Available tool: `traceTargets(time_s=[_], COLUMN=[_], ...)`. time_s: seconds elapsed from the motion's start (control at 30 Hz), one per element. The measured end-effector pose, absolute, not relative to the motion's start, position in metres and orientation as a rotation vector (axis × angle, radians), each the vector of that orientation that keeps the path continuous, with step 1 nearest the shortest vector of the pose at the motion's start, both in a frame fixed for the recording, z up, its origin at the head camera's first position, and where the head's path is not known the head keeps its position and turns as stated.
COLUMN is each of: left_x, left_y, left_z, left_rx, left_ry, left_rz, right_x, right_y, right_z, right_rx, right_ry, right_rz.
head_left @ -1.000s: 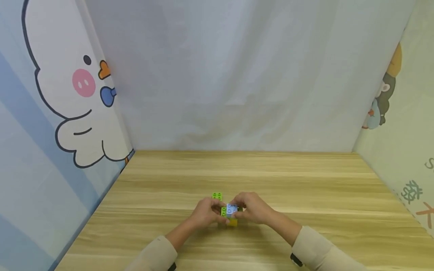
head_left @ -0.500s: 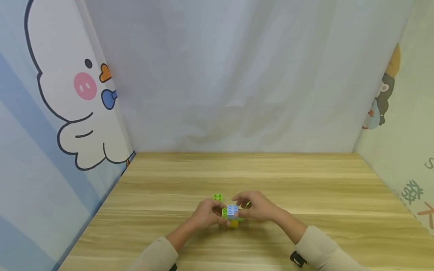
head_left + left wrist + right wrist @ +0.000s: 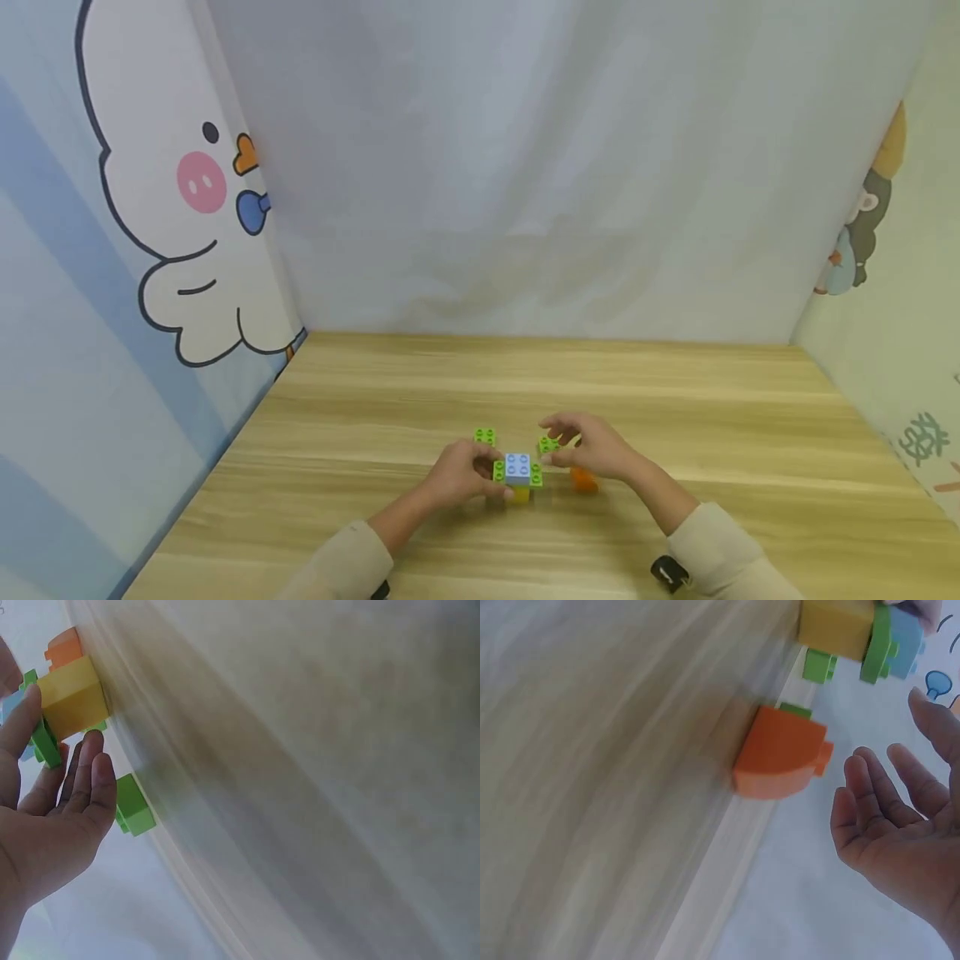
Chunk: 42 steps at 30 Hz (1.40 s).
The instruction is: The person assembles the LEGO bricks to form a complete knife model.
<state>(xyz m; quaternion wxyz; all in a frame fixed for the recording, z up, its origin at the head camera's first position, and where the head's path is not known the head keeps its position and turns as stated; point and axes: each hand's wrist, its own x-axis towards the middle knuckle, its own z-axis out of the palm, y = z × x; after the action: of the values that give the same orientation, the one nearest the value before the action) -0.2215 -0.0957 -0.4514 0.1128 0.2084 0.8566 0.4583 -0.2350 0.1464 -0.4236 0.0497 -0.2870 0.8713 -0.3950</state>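
My left hand [image 3: 459, 475] grips a small stack of toy building bricks by its left side, thumb at the front. At the bottom is a yellow brick [image 3: 73, 697]; across it lies a green plate [image 3: 536, 475] whose studded ends stick out on both sides. A light blue brick [image 3: 517, 469] sits centred on top. My right hand [image 3: 594, 448] hovers to the right of the stack with loosely bent fingers and nothing in them. Beneath and beside it are a green brick [image 3: 549, 445] and an orange brick with a curved side [image 3: 780, 754].
Another green brick [image 3: 484, 435] stands behind my left hand. The wood-grain table [image 3: 375, 392] ends at a pale curtain [image 3: 525, 183], with printed cartoon cloths on the left and right sides.
My right hand has let go of the light blue brick and moved right and away from the stack. The plate's right end, a green brick and the orange brick now show.
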Motion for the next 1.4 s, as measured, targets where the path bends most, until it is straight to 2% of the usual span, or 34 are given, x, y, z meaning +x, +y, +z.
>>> traceTargets(time_s=[0.43,0.73,1.03,1.4], left_x=[-0.223,-0.223,-0.225,-0.228], left_y=[-0.100,-0.100,-0.095,-0.096], left_z=[-0.445,-0.444,-0.440,-0.444], left_rx=[0.650,0.589,0.606,0.615], left_ry=[2.477,2.469,2.488,2.511], left_rz=[1.391,1.420,1.395,1.362], right_x=[-0.256,-0.265,-0.271,-0.273], right_y=[0.161,0.166,0.169,0.166], right_z=[-0.438,-0.445,-0.447,-0.453], right_rx=[-0.657,-0.589,-0.555,-0.636], right_ry=[2.511,2.393,2.409,2.501], right_rz=[-1.339,-1.356,-1.307,-1.226])
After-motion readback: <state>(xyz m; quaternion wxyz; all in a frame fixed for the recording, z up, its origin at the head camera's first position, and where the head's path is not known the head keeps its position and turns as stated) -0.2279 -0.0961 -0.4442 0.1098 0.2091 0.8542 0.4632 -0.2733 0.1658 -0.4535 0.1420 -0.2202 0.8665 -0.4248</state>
